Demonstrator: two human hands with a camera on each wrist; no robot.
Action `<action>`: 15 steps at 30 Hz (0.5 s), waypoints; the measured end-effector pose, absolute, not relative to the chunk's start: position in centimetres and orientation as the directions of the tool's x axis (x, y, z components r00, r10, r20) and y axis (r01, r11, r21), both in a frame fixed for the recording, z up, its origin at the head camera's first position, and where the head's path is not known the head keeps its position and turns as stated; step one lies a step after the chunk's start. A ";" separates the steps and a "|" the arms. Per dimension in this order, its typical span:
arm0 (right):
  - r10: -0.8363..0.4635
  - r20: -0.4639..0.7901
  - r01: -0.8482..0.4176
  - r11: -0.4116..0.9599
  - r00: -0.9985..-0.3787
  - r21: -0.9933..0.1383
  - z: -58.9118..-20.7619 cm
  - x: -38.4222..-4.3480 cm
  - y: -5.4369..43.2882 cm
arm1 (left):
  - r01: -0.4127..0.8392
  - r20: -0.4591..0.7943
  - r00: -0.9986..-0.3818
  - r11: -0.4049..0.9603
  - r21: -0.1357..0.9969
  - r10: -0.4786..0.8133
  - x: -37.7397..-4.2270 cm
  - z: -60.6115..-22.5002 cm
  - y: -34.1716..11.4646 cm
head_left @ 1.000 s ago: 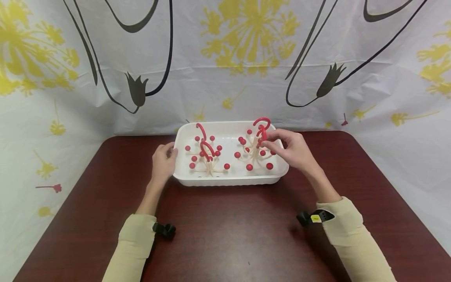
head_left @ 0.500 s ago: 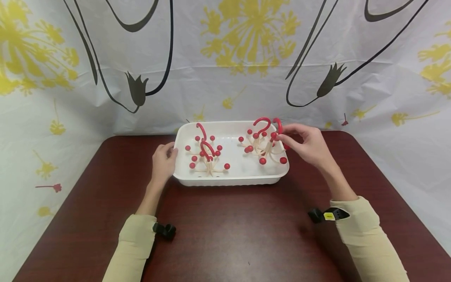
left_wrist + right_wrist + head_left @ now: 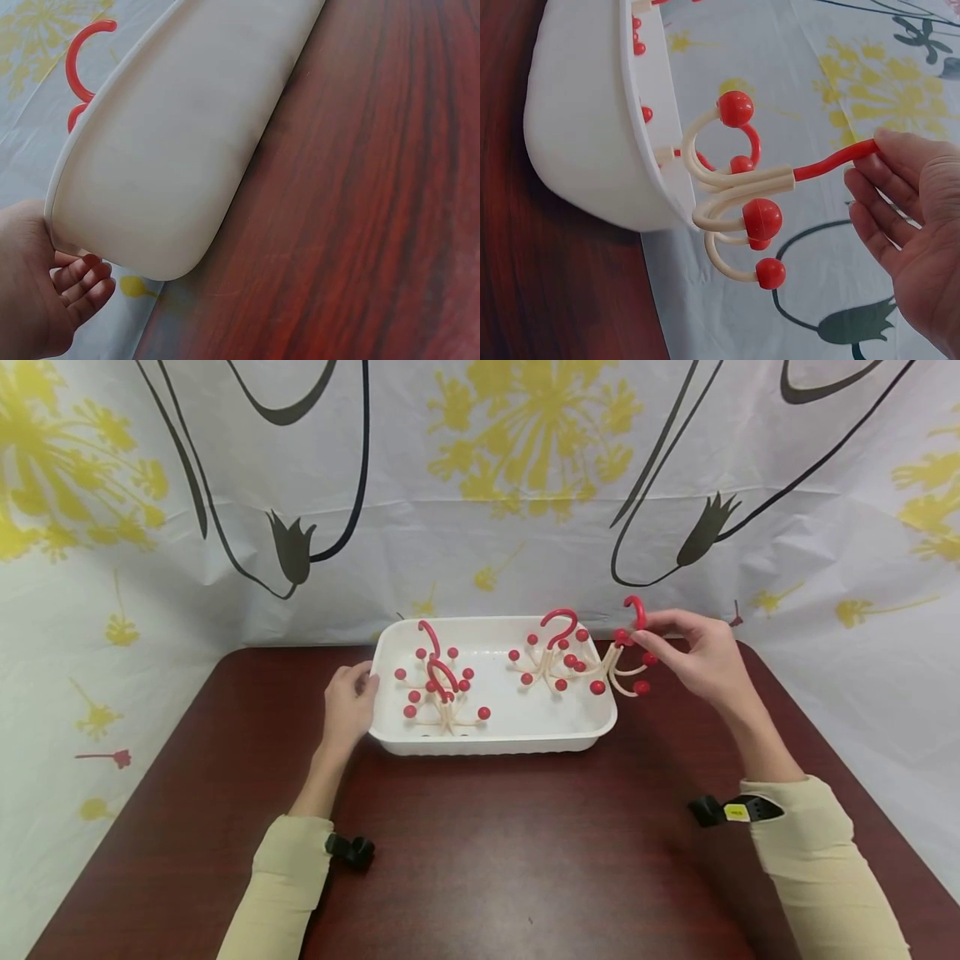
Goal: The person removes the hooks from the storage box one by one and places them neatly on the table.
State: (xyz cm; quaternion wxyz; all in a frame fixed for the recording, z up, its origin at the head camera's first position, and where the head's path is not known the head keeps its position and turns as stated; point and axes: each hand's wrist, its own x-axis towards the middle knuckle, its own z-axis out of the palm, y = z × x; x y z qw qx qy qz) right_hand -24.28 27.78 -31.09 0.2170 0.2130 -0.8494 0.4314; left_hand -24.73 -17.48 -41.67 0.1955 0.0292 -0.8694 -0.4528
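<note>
My right hand [image 3: 701, 660] pinches the red hooked stem of a multi-prong hanger [image 3: 613, 662]. Its cream prongs curve upward and end in red balls. In the right wrist view this hanger [image 3: 742, 187] is held clear of the white tray [image 3: 592, 127], just beyond its end. My left hand [image 3: 348, 703] holds the left end of the tray [image 3: 487, 747], thumb at the rim and fingers curled below it in the left wrist view. Another hanger [image 3: 547, 660] stands in the tray's right half. More hangers [image 3: 446, 706] sit close together in the left half, partly overlapping.
A dark red-brown table [image 3: 480, 852] lies under the tray. Behind it hangs a white cloth [image 3: 480, 552] with yellow and grey flower prints. Each wrist wears a strapped black camera.
My right hand has lifted one hanger from the tray's right half and carried it rightward, past the right rim. My left hand and the tray stay in place.
</note>
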 end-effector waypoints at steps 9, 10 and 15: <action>-0.114 0.568 -0.526 0.557 -0.815 -0.643 -29.9 -24.5 29.5 | 0.130 0.320 -0.916 0.575 0.808 -0.243 -24.9 -41.7 -17.5; -0.110 0.577 -0.532 0.554 -0.809 -0.640 -29.8 -24.6 29.7 | 0.129 0.319 -0.915 0.572 0.810 -0.246 -24.8 -41.7 -17.5; -0.076 0.592 -0.531 0.545 -0.802 -0.649 -30.4 -25.8 31.0 | 0.124 0.312 -0.912 0.548 0.827 -0.265 -24.8 -41.9 -17.5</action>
